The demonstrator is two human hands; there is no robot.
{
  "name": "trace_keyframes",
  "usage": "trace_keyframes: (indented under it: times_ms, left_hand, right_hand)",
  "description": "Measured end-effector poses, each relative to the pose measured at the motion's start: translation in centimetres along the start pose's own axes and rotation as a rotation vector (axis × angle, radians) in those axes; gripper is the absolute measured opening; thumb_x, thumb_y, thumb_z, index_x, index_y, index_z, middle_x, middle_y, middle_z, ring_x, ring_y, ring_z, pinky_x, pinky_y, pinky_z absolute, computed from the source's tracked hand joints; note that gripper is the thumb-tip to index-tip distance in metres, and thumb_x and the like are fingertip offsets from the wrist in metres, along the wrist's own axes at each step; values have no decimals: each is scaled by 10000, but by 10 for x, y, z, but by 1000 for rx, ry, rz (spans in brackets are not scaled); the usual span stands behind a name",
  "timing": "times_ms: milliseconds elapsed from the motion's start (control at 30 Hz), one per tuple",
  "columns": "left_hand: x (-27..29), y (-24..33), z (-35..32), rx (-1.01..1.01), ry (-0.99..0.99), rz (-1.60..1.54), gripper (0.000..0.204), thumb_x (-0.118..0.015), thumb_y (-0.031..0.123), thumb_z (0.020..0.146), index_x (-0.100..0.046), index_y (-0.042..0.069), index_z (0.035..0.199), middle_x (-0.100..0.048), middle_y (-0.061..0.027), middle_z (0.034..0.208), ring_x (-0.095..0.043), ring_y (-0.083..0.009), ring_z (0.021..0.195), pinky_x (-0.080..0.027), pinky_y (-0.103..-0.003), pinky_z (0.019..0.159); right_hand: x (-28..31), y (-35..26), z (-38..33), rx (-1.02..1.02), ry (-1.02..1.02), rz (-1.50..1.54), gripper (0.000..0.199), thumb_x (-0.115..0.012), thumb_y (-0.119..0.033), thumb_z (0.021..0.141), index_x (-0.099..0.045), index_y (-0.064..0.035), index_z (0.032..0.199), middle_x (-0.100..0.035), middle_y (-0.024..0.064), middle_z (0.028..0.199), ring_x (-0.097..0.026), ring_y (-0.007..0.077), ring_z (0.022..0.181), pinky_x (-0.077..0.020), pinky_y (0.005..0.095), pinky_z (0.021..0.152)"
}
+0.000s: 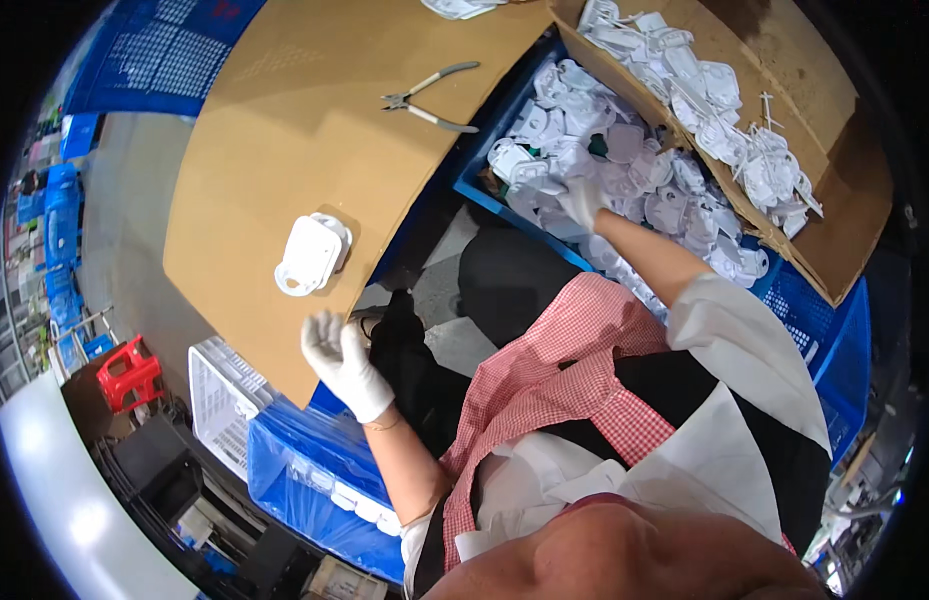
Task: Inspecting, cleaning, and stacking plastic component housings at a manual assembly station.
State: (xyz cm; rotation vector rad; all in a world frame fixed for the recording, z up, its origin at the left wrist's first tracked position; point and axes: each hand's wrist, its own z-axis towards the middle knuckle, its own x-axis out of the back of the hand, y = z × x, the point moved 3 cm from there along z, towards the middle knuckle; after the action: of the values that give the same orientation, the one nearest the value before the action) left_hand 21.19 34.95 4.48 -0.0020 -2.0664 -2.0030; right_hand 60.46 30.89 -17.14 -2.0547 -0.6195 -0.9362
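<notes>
Tan cardboard tabletop point(244, 180), rounded white plastic parts point(667, 212); left gloved grip point(344, 365) half-curled, empty; right grip point(582, 203) amid them, hold unclear

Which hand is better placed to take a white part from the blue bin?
Likely the right hand: it reaches into the blue bin among the white parts; the left hand is away by the table.

The left hand point(346, 368) curls loosely; the right hand point(584, 203) reaches out, forearm point(649, 252) extended.

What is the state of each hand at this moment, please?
Left hand: open, holding nothing visible.
Right hand: among white plastic parts in the blue bin; grip cannot be told.
</notes>
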Motion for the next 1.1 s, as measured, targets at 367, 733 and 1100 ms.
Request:
trace_keyframes:
  times_ms: [367,733,1100]
  left_hand:
    - [-66,51,-69,-414,-527,-9,1347,-925,264,497,1,72,1456,-13,-208,1499,-275,-374,1348,-368,-472,1015]
    - [4,69,-78,-206,-342,-555,718,-724,261,780,-332,75,1352,-421,-210,1358,-470,-282,1204,-463,-427,950]
    - [25,65,-70,-428,-148,-50,843,-734,5,654,-176,93,1280,-295,-273,1398,-463,-322,1217,-434,-432,975]
  right_hand:
    - [146,-215,-202,627,-245,706,120,-683,-81,771,-596,-29,836,-534,-6,772,-469,65,669,-387,232,607]
    - [124,-284,-241,1076,-507,678,407,-454,-298,965,-497,43,1183,-513,147,1078,-522,216,997,-397,308,903]
    - [124,-290,-256,1094,-172,324,308,-644,-70,761,-665,-100,1067,-520,94,941,-583,217,787,-492,293,669]
